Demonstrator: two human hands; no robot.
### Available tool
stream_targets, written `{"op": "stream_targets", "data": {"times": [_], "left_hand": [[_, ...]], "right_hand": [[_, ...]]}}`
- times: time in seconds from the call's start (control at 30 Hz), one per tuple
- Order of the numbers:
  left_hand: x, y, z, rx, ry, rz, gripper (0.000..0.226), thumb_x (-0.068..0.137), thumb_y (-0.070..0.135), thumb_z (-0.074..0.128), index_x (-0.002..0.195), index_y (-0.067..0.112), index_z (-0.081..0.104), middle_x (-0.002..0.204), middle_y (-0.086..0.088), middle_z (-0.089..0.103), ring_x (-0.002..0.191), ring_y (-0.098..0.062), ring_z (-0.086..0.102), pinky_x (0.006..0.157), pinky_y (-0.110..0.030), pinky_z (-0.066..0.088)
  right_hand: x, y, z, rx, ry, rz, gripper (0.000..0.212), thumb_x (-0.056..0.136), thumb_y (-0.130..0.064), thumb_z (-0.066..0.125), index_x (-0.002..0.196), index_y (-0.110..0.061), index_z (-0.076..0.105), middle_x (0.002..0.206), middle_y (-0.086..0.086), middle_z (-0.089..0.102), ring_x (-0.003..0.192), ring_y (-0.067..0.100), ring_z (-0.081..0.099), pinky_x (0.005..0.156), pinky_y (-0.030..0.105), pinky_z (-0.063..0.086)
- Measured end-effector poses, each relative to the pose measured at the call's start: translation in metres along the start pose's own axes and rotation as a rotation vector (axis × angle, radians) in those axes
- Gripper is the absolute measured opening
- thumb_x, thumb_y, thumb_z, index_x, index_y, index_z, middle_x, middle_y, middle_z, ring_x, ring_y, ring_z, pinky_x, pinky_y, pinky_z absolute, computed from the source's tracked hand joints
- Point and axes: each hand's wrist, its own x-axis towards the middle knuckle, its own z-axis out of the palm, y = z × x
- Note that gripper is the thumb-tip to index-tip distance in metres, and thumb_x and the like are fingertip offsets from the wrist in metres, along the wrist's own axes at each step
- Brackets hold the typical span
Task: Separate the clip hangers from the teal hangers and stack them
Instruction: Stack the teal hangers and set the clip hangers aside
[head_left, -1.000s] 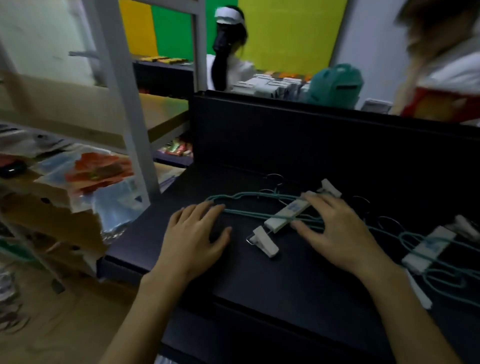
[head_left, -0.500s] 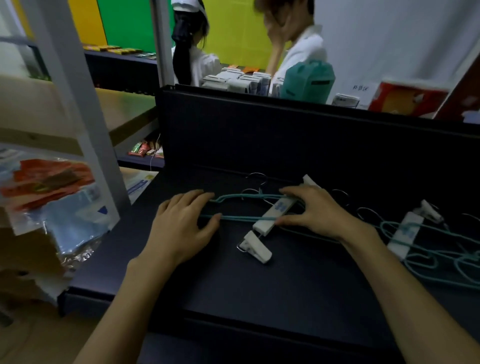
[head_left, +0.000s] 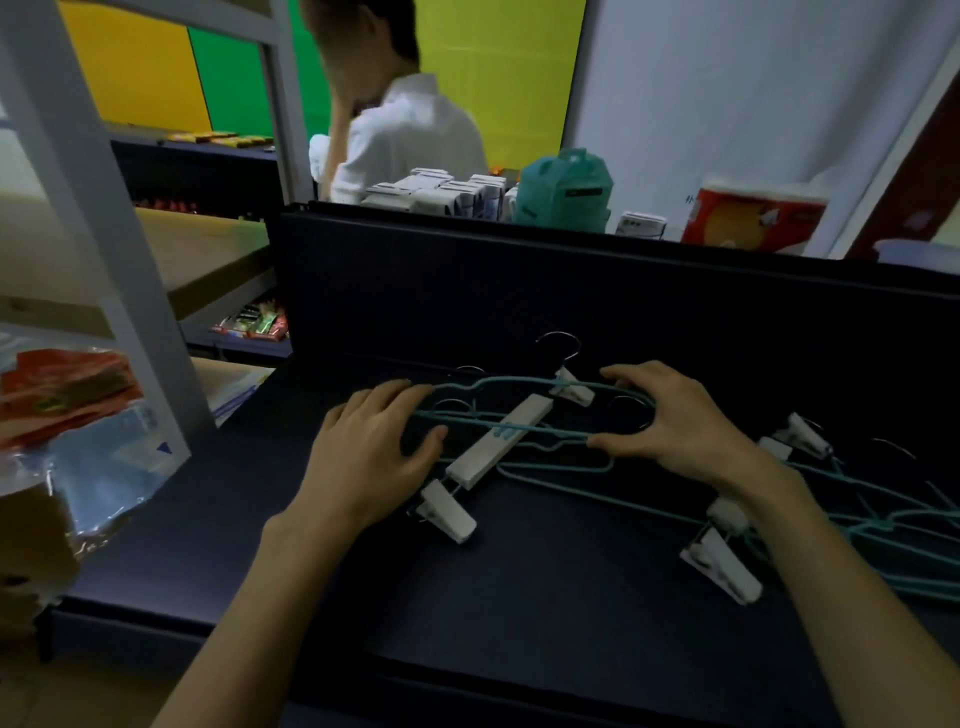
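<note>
- Both hands are down on the dark worktop (head_left: 519, 597), working the nearer tangle of teal hangers (head_left: 519, 434)
- Left hand (head_left: 369, 457) lies across the left ends of the wires, fingers loosely bent and thumb against a wire; whether that grip actually closes on anything, I cannot tell
- Right hand (head_left: 675, 421) is curled over the right ends, thumb tip under and fingers over the top (looks like a pinch on the teal wires)
- 1 white clip hanger (head_left: 496, 441) lies diagonally through that bundle, threaded among the wires and not yet freed
- Over to the right, a second heap (head_left: 883, 525) mixes teal wire with more white clips
- My read: early days, no separate stack of either kind is visible yet, so nearly all the sorting and stacking is left
</note>
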Motion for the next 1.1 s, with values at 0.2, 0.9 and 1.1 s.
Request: {"op": "stream_targets", "data": {"times": [0.2,0.9,1.1], "left_hand": [[-0.001,0.035,0.016,-0.044,-0.081,-0.015,0.056,0.09,0.055,0.043,0.138,0.028,0.041,0.137,0.005,0.049,0.121,-0.019,0.047,0.094,-0.037,0.04],[-0.017,0.043,0.025,-0.021,0.066,0.04,0.032,0.088,0.039,0.057,0.118,0.027,0.058,0.102,0.006,0.066,0.094,-0.022,0.057,0.066,-0.031,0.034],[-0.029,0.031,0.007,-0.075,0.108,0.168,0.034,0.084,0.036,0.063,0.116,0.024,0.062,0.101,0.003,0.068,0.091,-0.025,0.059,0.065,-0.032,0.037]], "right_hand": [[-0.026,0.034,-0.025,-0.027,0.048,0.019,0.079,0.066,-0.041,0.08,0.135,-0.023,0.046,0.123,-0.006,0.043,0.111,0.014,0.046,0.092,0.029,0.039],[-0.117,0.051,-0.049,0.014,0.275,0.188,0.075,0.065,-0.03,0.083,0.132,-0.025,0.05,0.127,-0.001,0.044,0.124,0.02,0.042,0.096,0.033,0.036],[-0.146,0.008,-0.036,0.022,0.313,0.227,0.076,0.066,-0.028,0.083,0.134,-0.025,0.049,0.135,-0.005,0.044,0.123,0.013,0.042,0.093,0.026,0.033]]}}
